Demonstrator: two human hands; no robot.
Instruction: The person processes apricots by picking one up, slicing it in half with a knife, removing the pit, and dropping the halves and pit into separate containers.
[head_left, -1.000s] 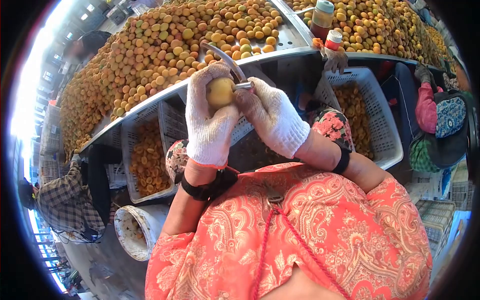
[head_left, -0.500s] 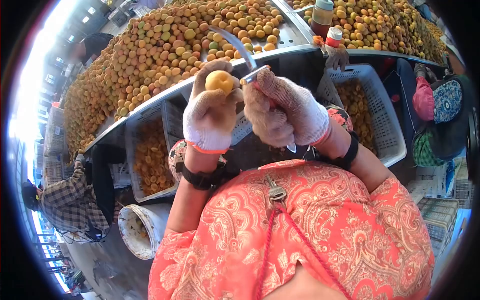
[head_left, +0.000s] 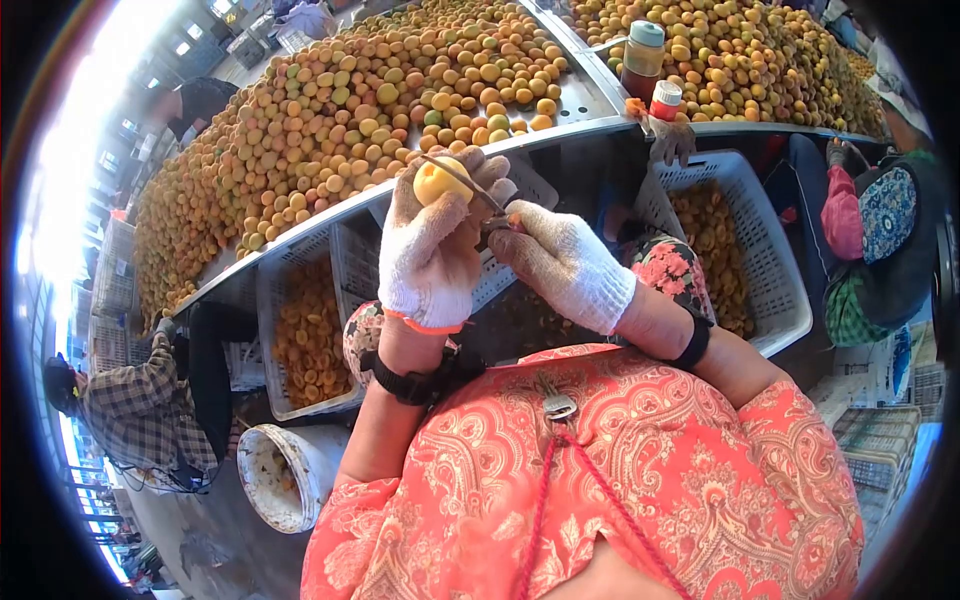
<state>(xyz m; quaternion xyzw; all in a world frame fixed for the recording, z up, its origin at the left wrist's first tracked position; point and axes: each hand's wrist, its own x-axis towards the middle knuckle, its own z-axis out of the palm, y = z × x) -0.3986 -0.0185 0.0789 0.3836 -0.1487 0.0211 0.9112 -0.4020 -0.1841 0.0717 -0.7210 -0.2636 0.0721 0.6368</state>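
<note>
Table (head_left: pixel 590 92) is the big item: metal, its front edge facing me, presumably helping keep the heap of apricots (head_left: pixel 330 130) out of my lap. Two pale crates (head_left: pixel 770 235) sit below that edge, one outside each knee, with orange fruit pieces (head_left: pixel 308 345) in them; low and close, so likely placed for short reach from either hand. White bucket (head_left: pixel 322 455) stands on the floor by my left elbow, off to the side, probably to leave my legs room. Gloves on both hands, white cuffs, brown-stained fingers; my guess is grip plus cut protection. Left hand (head_left: pixel 432 255) is cupped, fingers curled behind one fruit, thumb on the near side, which should brace it against sideways push. Right hand (head_left: pixel 572 262) is closed round the handle of a curved knife (head_left: pixel 484 195); handle mostly covered. Tall bottle (head_left: pixel 642 60) with a green lid stands up where the metal divider meets the front edge, clear of my elbows. Blade crosses the face of the held apricot (head_left: pixel 430 186), curve over it, presumably for control near the thumb; can't tell if the skin's broken. That apricot sits high in my left grip, mostly exposed, so blade access looks good.
</note>
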